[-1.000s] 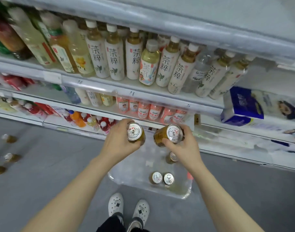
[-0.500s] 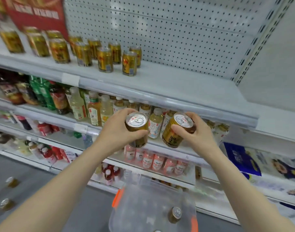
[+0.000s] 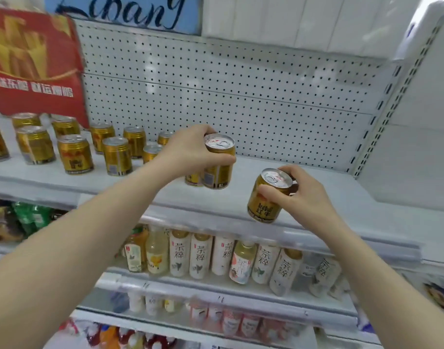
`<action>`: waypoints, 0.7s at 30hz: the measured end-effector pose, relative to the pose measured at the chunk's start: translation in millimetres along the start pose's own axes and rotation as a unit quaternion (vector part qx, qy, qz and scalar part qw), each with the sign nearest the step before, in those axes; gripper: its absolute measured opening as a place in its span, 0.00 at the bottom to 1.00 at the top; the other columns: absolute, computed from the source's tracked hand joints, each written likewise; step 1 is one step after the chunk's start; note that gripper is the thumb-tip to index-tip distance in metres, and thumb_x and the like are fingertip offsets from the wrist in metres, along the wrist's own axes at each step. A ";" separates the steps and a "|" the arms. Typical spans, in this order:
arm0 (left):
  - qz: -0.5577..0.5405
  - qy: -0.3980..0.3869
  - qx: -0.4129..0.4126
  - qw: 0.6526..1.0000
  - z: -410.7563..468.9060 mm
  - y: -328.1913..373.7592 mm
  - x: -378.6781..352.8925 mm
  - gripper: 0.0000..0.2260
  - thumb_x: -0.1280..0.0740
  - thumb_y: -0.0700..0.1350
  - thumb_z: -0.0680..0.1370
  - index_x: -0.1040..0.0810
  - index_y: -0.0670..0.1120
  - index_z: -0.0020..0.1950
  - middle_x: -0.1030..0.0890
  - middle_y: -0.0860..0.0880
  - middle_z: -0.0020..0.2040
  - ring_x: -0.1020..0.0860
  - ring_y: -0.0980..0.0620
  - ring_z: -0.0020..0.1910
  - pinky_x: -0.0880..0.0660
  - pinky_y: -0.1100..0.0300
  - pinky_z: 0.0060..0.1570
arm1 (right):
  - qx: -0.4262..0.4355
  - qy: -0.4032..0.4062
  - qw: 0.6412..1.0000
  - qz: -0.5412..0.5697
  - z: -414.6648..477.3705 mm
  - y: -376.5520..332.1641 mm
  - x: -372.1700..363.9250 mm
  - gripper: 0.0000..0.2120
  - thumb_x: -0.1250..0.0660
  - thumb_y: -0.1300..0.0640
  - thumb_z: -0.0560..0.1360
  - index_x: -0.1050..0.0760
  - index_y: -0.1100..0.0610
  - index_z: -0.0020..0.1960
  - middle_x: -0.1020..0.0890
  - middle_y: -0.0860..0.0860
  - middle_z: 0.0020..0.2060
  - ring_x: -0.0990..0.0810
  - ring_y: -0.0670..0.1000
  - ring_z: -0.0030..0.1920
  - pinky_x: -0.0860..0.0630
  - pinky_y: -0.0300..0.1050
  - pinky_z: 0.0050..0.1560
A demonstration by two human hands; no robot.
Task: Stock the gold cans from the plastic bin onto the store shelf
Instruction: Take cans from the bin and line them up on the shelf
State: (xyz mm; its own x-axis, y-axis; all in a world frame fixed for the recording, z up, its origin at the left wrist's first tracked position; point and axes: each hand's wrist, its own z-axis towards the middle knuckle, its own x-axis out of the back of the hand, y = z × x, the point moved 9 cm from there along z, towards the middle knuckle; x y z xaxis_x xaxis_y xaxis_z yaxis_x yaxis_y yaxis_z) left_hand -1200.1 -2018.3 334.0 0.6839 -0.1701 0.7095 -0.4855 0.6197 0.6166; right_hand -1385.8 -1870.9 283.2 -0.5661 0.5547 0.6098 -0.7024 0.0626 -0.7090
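Left hand (image 3: pixel 190 152) wraps left can (image 3: pixel 219 159), held upright, low over shelf (image 3: pixel 367 210), tight beside neighbour can (image 3: pixel 193 178). Right hand (image 3: pixel 306 197) pinches right can (image 3: pixel 269 195) near its top, tilted, at shelf's front edge. Bin out of view.

Risks:
- left can bumps neighbour on set-down, topples row (image 3: pixel 117 156)
- tilted right can clips shelf lip, slips from fingertip hold, drops onto bottles (image 3: pixel 200 255) below

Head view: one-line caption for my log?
Left hand grips a gold can over the shelf beside stocked cans; right hand grips a tilted second can at its edge.
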 end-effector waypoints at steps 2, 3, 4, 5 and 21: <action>0.024 -0.014 -0.011 1.000 35.6 -0.4 -1.8 0.28 0.27 0.66 0.65 0.27 0.55 0.59 0.21 0.56 0.50 0.22 0.55 0.48 0.24 0.59 0.42 | -0.012 0.013 1.000 -0.006 15.9 2.7 -4.0 0.21 0.25 0.40 0.67 0.27 0.46 0.55 0.20 0.39 0.48 0.21 0.42 0.47 0.23 0.42 0.45; 0.035 -0.022 -0.019 0.999 53.4 -1.3 -5.4 0.28 0.27 0.66 0.65 0.26 0.54 0.60 0.20 0.55 0.50 0.22 0.54 0.48 0.23 0.57 0.44 | -0.018 0.018 1.000 -0.011 22.9 4.9 -6.3 0.21 0.25 0.40 0.67 0.27 0.46 0.55 0.20 0.39 0.48 0.21 0.41 0.47 0.23 0.41 0.45; 0.044 -0.030 -0.026 0.998 70.8 -3.3 -11.1 0.29 0.27 0.65 0.65 0.26 0.53 0.60 0.20 0.54 0.51 0.22 0.53 0.49 0.22 0.55 0.47 | -0.024 0.022 0.999 -0.016 29.2 7.5 -8.4 0.21 0.25 0.40 0.67 0.27 0.45 0.55 0.20 0.39 0.47 0.21 0.41 0.47 0.23 0.41 0.44; 0.053 -0.042 -0.032 0.997 87.3 -5.8 -18.9 0.30 0.27 0.65 0.65 0.26 0.51 0.61 0.20 0.53 0.51 0.22 0.52 0.49 0.21 0.54 0.48 | -0.030 0.027 0.999 -0.020 34.9 10.5 -10.1 0.21 0.25 0.40 0.67 0.27 0.45 0.54 0.20 0.39 0.47 0.21 0.40 0.47 0.23 0.40 0.44; 0.134 -0.177 -0.040 0.974 217.1 -62.9 -126.8 0.32 0.25 0.61 0.65 0.28 0.47 0.63 0.22 0.50 0.55 0.25 0.50 0.49 0.27 0.57 0.42 | -0.110 0.072 0.990 -0.058 101.2 58.1 -22.1 0.20 0.23 0.40 0.63 0.26 0.43 0.50 0.19 0.39 0.44 0.21 0.40 0.45 0.22 0.44 0.45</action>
State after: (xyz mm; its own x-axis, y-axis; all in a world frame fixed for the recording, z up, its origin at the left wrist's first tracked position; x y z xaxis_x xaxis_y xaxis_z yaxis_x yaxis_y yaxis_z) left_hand -1374.5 -2202.0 279.4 0.3000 -0.2389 0.9235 -0.5674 0.7336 0.3741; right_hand -1457.8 -1963.5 264.4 -0.4078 0.6447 0.6465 -0.6391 0.3041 -0.7064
